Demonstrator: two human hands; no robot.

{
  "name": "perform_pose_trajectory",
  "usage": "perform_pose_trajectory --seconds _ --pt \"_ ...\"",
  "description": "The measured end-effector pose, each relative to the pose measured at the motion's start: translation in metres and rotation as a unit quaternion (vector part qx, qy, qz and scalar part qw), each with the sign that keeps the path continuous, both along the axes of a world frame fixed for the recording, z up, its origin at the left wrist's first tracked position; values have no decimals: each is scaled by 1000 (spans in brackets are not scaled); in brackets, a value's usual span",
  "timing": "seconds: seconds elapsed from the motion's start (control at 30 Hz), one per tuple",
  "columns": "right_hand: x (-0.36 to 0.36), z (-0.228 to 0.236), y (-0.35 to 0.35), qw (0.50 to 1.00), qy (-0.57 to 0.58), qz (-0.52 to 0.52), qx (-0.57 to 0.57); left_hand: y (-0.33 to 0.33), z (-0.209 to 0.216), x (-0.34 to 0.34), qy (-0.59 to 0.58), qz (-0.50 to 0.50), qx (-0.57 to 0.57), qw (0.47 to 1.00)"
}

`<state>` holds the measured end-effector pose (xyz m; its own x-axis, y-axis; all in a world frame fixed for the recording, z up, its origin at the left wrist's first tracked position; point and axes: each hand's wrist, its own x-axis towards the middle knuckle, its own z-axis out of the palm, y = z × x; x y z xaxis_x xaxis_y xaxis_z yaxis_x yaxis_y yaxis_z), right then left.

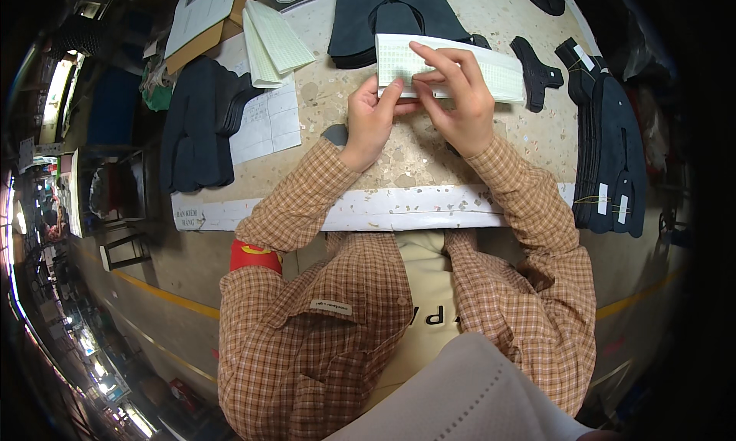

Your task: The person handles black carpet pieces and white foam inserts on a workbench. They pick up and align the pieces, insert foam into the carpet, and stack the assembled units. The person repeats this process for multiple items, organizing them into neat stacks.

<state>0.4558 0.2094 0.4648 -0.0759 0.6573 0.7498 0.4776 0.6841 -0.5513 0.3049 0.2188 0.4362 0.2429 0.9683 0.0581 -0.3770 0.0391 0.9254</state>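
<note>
A folded stack of pale green printed label sheets [491,73] is held over the table, its long side running left to right. My left hand [372,123] grips its near left edge, thumb on top and fingers beneath. Over the middle of the sheets, my right hand [464,103] brings thumb and a fingertip together in a pinch, with the index finger stretched out above. Whatever lies in that pinch is too small to make out. Just beyond the sheets lies a pile of dark navy cut pieces [395,19]. A dark T-shaped piece [533,77] is at their right end.
Dark pieces are stacked at the left [195,134], and tied bundles with white tags [613,149] hang over the right edge. More green sheets [272,46] lie on a white paper [268,126] near a cardboard box [207,38]. White tape lines the table's front edge [368,209].
</note>
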Motion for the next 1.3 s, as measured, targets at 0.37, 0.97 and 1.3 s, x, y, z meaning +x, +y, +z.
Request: perform_pose_trajectory --seconds 0.37,0.97,1.3 --pt "2 3 6 995 -54 74 28 -2 -3 -2 57 -19 38 997" --pt "3 2 8 995 -44 77 42 -3 -3 -1 79 -3 92 993" --pt "14 8 11 986 151 45 -57 15 7 -11 91 65 30 993"
